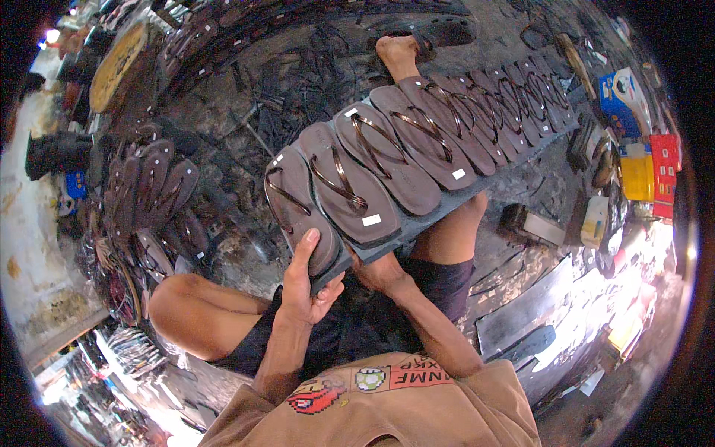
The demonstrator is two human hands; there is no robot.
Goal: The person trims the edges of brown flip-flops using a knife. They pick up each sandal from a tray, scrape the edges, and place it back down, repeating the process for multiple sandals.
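Observation:
A long grey board [477, 185] slants across my lap, lined with several brown flip-flops with glossy dark straps. At its near left end, my left hand [304, 287] is closed round a flip-flop [322, 249]. The thumb presses on the sole from above, and the other fingers curl under the edge. Beside it lies another flip-flop [357, 222] with a white sticker on its heel. My right hand [383, 273] reaches under the board's near edge, below this second flip-flop. Its fingers are hidden there, so their grip does not show.
More brown flip-flops [153, 182] are heaped on the left. Dark strips and scraps [298, 97] litter the floor beyond the board. At the right stand a blue-and-white package [624, 100], a yellow container [637, 175] and a red box [665, 175]. My bent legs lie under and beside the board.

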